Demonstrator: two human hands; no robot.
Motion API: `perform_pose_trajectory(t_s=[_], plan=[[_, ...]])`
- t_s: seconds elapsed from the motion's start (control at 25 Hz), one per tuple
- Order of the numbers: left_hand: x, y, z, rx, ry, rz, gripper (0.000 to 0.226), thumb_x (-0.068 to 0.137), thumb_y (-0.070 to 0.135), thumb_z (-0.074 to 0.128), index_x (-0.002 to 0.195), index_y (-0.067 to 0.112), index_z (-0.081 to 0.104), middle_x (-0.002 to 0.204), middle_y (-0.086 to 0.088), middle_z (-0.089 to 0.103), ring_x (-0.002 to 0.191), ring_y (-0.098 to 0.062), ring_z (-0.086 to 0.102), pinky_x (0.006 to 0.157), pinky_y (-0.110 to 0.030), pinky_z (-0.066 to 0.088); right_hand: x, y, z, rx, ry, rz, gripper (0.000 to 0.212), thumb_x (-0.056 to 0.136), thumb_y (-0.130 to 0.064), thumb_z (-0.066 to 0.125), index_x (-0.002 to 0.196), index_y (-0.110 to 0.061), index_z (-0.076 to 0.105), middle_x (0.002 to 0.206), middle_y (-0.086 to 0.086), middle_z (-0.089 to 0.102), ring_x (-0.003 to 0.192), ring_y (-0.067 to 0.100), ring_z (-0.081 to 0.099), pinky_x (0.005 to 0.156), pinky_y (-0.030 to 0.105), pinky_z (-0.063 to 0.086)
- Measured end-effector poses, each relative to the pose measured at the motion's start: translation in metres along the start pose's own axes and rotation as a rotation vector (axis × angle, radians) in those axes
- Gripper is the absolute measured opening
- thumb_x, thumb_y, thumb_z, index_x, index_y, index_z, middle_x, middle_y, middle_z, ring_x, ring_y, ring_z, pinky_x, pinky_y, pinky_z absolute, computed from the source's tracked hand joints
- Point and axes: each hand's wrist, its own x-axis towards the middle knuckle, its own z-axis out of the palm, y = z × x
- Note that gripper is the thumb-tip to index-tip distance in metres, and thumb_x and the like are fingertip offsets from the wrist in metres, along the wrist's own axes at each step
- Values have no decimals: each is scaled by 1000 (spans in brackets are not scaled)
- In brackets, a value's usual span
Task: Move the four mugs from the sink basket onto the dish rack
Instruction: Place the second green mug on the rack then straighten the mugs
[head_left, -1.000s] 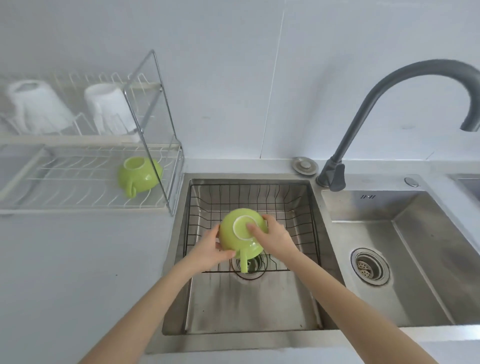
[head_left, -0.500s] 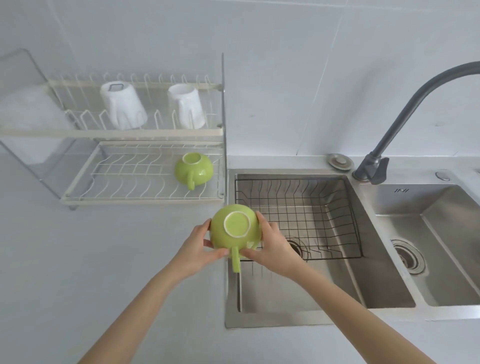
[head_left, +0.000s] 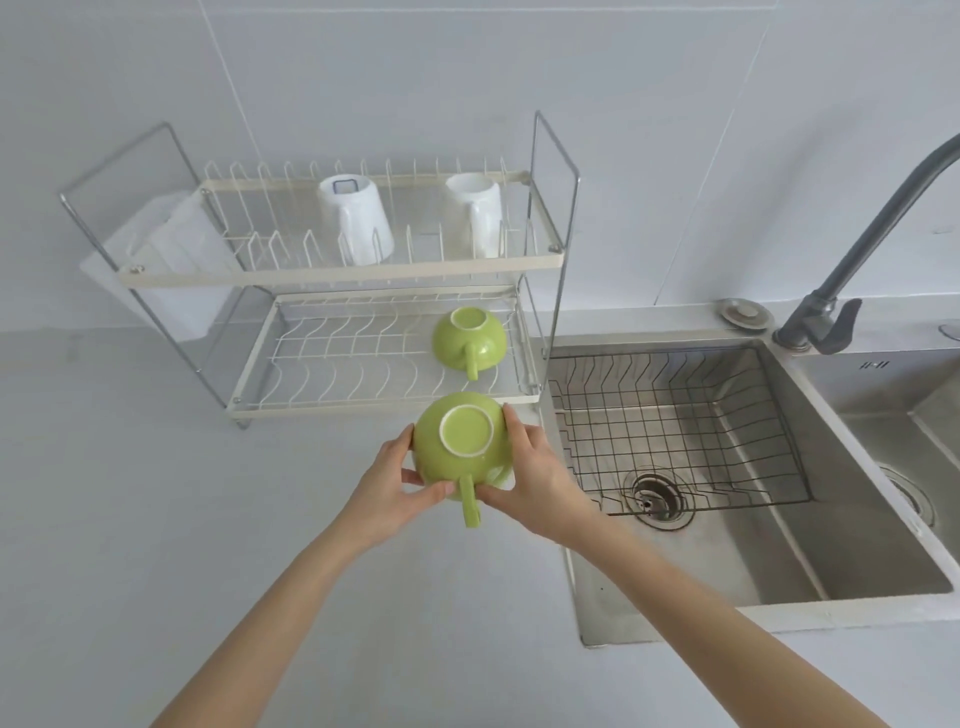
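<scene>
I hold a green mug (head_left: 460, 451) upside down over the counter, just in front of the dish rack (head_left: 332, 271), its handle pointing toward me. My left hand (head_left: 392, 486) grips its left side and my right hand (head_left: 535, 480) its right side. A second green mug (head_left: 469, 343) lies upside down at the right end of the rack's lower shelf. Two white mugs (head_left: 356, 218) (head_left: 475, 213) stand upside down on the upper shelf. The black wire sink basket (head_left: 680, 415) in the left sink holds nothing.
A stainless double sink (head_left: 857, 525) lies to the right, with a grey faucet (head_left: 852, 244) behind it. A white holder (head_left: 166, 260) hangs on the rack's left end. White counter (head_left: 130, 519) spreads to the left and in front of the rack.
Both hands have carried the green mug out of the sink basket, leftward and up to the rack's front edge. My view has swung left, bringing the whole rack into sight.
</scene>
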Motion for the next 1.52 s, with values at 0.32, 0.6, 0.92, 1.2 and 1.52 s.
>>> perform_pose_trajectory(t_s=[0.32, 0.6, 0.92, 1.2, 1.52], plan=[[27, -15, -55, -34, 74, 31, 82, 70, 34, 72, 139, 28, 27, 126, 12, 42, 81, -8, 60, 81, -32, 46, 48, -39, 12, -19, 10, -31, 89, 83, -33, 64, 147, -13, 5, 144, 15, 36, 132, 28, 38, 104, 32, 33], [68, -26, -90, 34, 123, 42, 72, 79, 22, 68, 139, 19, 29, 142, 1, 40, 86, -21, 61, 81, -29, 43, 105, -59, 17, -19, -20, -18, 89, 82, -29, 67, 147, -11, 9, 149, 14, 34, 137, 27, 33, 108, 34, 31], [131, -50, -113, 18, 157, 0, 74, 78, 25, 69, 140, 19, 29, 135, 4, 45, 108, -20, 53, 83, -29, 40, 177, -66, 25, -68, -41, 33, 87, 82, -29, 66, 147, -14, 10, 143, 14, 40, 133, 30, 36, 106, 39, 34], [167, -69, -122, 85, 147, -35, 73, 78, 25, 68, 140, 18, 30, 138, -3, 47, 99, -15, 44, 83, -28, 36, 217, -59, 41, -160, -77, 58, 66, 84, -26, 64, 136, -3, 29, 132, 17, 46, 121, 35, 41, 101, 42, 37], [176, -69, -125, 145, 75, -20, 66, 81, 31, 65, 138, 18, 33, 135, -6, 49, 97, -20, 41, 80, -27, 29, 223, -56, 48, -230, -46, 22, 67, 85, -26, 62, 138, -3, 27, 137, 17, 39, 127, 36, 37, 106, 43, 37]])
